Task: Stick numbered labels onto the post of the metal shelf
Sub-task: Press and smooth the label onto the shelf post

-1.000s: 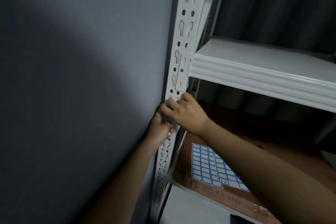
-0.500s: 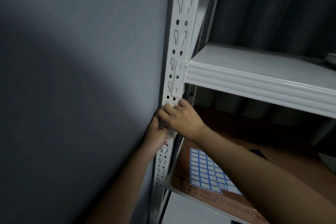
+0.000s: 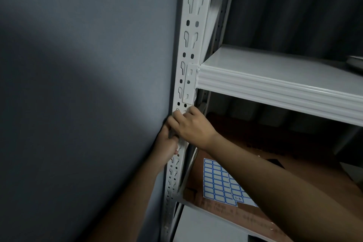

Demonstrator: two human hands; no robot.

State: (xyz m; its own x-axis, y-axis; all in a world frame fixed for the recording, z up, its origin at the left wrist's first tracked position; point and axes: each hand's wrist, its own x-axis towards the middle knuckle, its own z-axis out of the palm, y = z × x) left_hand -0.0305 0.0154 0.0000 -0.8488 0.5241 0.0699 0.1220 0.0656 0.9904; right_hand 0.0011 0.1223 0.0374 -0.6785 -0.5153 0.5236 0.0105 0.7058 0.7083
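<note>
Both my hands meet on the upright post (image 3: 185, 68): right hand (image 3: 193, 125) above, fingers curled against it, left hand (image 3: 167, 143) below, grasping its edge; label unseen.

Wall (image 3: 78, 104) crowds the post's (image 3: 193, 31) left — right side open.

A plain grey-blue wall (image 3: 78, 84) fills the left side, dim, with a paler patch of light across its middle. Behind the shelving hangs a dark pleated curtain (image 3: 294, 12), mostly in shadow.
</note>
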